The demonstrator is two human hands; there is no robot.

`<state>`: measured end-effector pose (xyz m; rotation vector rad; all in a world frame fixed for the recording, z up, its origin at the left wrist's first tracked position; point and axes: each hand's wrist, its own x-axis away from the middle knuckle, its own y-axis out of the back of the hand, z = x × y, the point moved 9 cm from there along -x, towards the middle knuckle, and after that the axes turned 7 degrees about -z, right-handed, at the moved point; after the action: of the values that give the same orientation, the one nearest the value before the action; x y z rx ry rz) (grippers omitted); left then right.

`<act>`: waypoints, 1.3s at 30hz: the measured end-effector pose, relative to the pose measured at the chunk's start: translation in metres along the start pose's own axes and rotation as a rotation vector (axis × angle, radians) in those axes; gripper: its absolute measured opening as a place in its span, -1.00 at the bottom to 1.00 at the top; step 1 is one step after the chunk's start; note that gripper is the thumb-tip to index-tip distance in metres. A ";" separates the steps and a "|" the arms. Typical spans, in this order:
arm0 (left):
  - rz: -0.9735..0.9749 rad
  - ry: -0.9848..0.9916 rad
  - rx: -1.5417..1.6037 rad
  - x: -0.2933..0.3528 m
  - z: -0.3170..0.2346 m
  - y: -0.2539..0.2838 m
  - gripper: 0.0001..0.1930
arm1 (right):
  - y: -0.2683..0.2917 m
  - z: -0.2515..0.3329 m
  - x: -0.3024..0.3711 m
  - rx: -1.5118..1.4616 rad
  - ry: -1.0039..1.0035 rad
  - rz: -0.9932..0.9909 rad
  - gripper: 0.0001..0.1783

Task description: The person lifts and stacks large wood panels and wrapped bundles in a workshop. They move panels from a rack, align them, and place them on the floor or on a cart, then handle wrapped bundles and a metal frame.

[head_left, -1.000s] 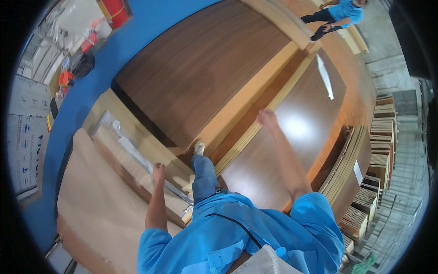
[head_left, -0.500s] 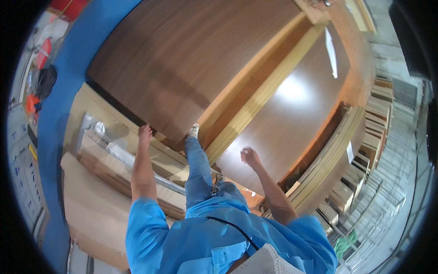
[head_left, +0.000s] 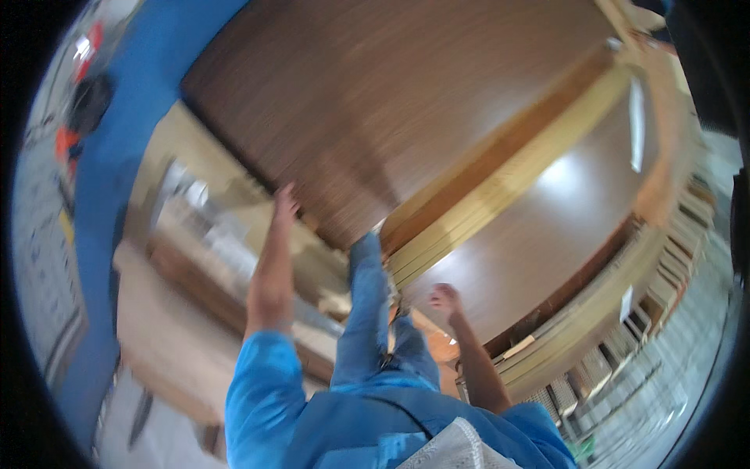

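Note:
My left hand (head_left: 287,202) is at the near left edge of a large brown wood-grain panel (head_left: 336,109), fingers stretched out and holding nothing I can see. Whether it touches the panel edge is unclear. Over the near corner of a second, shiny brown panel (head_left: 516,242), on the right, is my right hand (head_left: 445,298), seemingly curled but smeared by motion. Between the two panels runs a yellowish layered edge of stacked boards (head_left: 484,203). My leg in blue jeans (head_left: 366,285) extends toward the large panel's near corner.
On the left lie cardboard sheets (head_left: 168,328) and a clear plastic wrap (head_left: 226,242). A blue band (head_left: 101,203) curves along the left side. Another stack of boards (head_left: 578,324) stands at right, with several slatted stacks (head_left: 664,281) beyond. A white strip (head_left: 637,125) lies on the right panel.
The view has shifted, with the panels now farther right in it. My left hand has moved along the large panel's edge. My legs have changed position, as in a step.

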<state>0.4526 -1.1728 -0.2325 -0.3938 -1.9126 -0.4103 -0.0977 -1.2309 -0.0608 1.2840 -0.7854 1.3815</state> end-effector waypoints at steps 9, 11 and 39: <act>-0.039 0.272 0.147 0.011 0.002 0.000 -0.15 | -0.106 0.039 0.007 0.165 0.128 0.174 -0.65; -0.020 0.251 0.089 0.007 0.003 0.000 -0.15 | -0.084 0.042 0.006 0.167 0.050 0.071 -0.64; -0.080 0.114 0.146 -0.003 0.013 -0.010 -0.10 | -0.015 0.029 0.021 0.078 0.066 -0.059 -0.62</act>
<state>0.4389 -1.1761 -0.2407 -0.1943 -1.8382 -0.3359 -0.0728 -1.2489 -0.0375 1.3044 -0.6494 1.4114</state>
